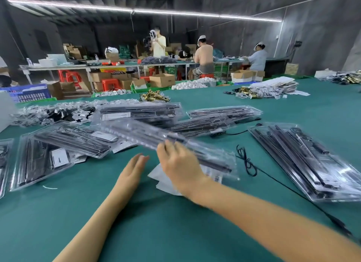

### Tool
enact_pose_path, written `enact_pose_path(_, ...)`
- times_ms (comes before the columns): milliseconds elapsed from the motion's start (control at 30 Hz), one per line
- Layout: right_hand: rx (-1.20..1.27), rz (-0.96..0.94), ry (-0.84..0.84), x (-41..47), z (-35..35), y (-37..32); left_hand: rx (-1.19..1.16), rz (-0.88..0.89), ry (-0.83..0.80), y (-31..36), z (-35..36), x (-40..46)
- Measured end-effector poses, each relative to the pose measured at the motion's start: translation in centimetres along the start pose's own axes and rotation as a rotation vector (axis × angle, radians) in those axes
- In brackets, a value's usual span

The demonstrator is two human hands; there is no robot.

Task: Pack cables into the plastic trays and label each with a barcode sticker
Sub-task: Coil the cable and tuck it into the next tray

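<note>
- A long clear plastic clamshell tray, blurred, is lifted at a slant above the green felt-covered table; thin black rods or cable lengths lie inside it along its length.
- The right hand grasps this tray near its middle, fingers curled over the near edge.
- The left hand is released, fingers straight and together, palm hovering just left of the right hand and holding nothing.
- Under the right hand lies a white sheet of barcode stickers on pale backing paper, flat on the felt.
- To the left, a loose stack of filled clear trays lies overlapping, glossy and ribbed, each with dark cable inside and a white label on top.
- To the right, another heap of filled trays lies angled towards the near right corner.
- Farther off, in the middle, more sealed trays lie fanned across one another.
- A thin black loose cable is knotted in a loop on the felt between the held tray and the right heap, then runs towards the near right.
- At the far left, small crinkly clear bags of black parts are piled.
- A cluster of shiny brass fittings sits beyond the trays.
</note>
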State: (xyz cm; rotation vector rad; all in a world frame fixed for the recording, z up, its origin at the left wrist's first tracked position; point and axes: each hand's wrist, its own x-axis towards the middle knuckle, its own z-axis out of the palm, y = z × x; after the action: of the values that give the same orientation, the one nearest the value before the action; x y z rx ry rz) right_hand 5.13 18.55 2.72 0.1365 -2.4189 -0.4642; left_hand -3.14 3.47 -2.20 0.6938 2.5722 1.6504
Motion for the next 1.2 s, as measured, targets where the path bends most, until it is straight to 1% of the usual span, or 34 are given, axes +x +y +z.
enact_pose_path(33,0.043,-0.024,-0.033,-0.7,1.1,-1.2,-0.113,-0.015,0.046,0.0,-0.4,0.2)
enact_pose_path(67,0.089,-0.053,-0.073,-1.4,2.1,-2.3,-0.284,-0.076,0.091,0.1,-0.6,0.3)
enact_pose_path(100,0.126,-0.063,-0.082,-1.8,2.6,-3.1,-0.523,-0.161,0.122,0.4,-0.7,0.3)
enact_pose_path(133,0.154,-0.066,-0.069,-1.9,2.8,-3.5,-0.712,-0.237,0.127,0.2,-0.9,0.3)
enact_pose_path(167,0.152,-0.057,-0.079,-1.7,2.7,-3.7,-0.822,-0.277,0.133,0.1,-1.1,0.2)
enact_pose_path(200,0.205,-0.058,-0.126,-1.5,2.6,-3.8,-0.857,-0.3,0.142,0.1,-1.3,0.2)
enact_pose_path(233,0.3,-0.106,-0.2,-1.2,2.7,-3.6,-0.887,-0.32,0.153,0.0,-1.5,0.3)
enact_pose_path(267,0.411,-0.165,-0.223,-1.1,2.4,-3.1,-0.926,-0.347,0.167,-0.1,-1.8,0.4)
enact_pose_path(300,0.523,-0.183,-0.173,-1.0,1.9,-2.4,-0.97,-0.372,0.187,0.0,-2.1,0.5)
enact_pose_path(333,0.621,-0.125,-0.104,-1.0,1.8,-1.5,-1.004,-0.391,0.219,0.0,-2.3,0.6)
enact_pose_path(367,0.68,-0.041,-0.03,-1.0,1.8,-0.3,-1.028,-0.403,0.255,-0.2,-2.5,0.8)
enact_pose_path(400,0.684,0.044,0.036,-1.1,2.1,1.1,-1.032,-0.404,0.292,-0.2,-2.8,0.8)
enact_pose_path(467,0.601,0.301,0.032,-1.4,2.8,4.3,-0.993,-0.386,0.368,-0.4,-3.0,0.8)
enact_pose_path(500,0.528,0.443,-0.037,-1.7,3.2,6.0,-0.978,-0.367,0.404,-0.5,-3.2,0.8)
enact_pose_path(533,0.444,0.569,-0.152,-2.0,3.9,7.6,-0.973,-0.347,0.434,-0.6,-3.4,0.8)
enact_pose_path(567,0.393,0.642,-0.296,-2.3,4.4,8.8,-0.974,-0.333,0.457,-0.7,-3.5,0.7)
enact_pose_path(600,0.402,0.677,-0.421,-2.7,4.8,9.7,-0.973,-0.322,0.473,-0.8,-3.6,0.8)
enact_pose_path(633,0.475,0.687,-0.512,-2.9,5.2,10.2,-0.968,-0.315,0.481,-0.9,-3.7,0.8)
enact_pose_path(733,0.816,0.67,-0.59,-2.9,5.7,10.7,-0.965,-0.292,0.48,-1.3,-3.8,0.8)
enact_pose_path(767,0.869,0.632,-0.615,-2.8,5.6,10.8,-0.957,-0.286,0.478,-1.4,-3.8,0.9)
enact_pose_path(867,0.919,0.504,-0.664,-2.7,5.2,10.9,-0.963,-0.293,0.51,-1.4,-4.0,0.9)
enact_pose_path(900,0.962,0.49,-0.671,-2.6,4.9,10.7,-0.999,-0.303,0.526,-1.3,-4.1,0.8)
enact_pose_path(967,1.122,0.534,-0.708,-2.3,4.3,9.6,-1.071,-0.306,0.528,-1.1,-4.2,0.8)
enact_pose_path(1033,1.241,0.57,-0.766,-2.1,3.8,8.3,-1.043,-0.275,0.486,-1.0,-4.2,0.7)
enact_pose_path(1133,1.314,0.459,-0.802,-2.0,3.8,7.2,-0.973,-0.199,0.403,-0.5,-3.7,0.6)
enact_pose_path(1200,1.455,0.413,-0.818,-2.0,3.7,7.0,-0.917,-0.158,0.356,0.0,-3.2,0.5)
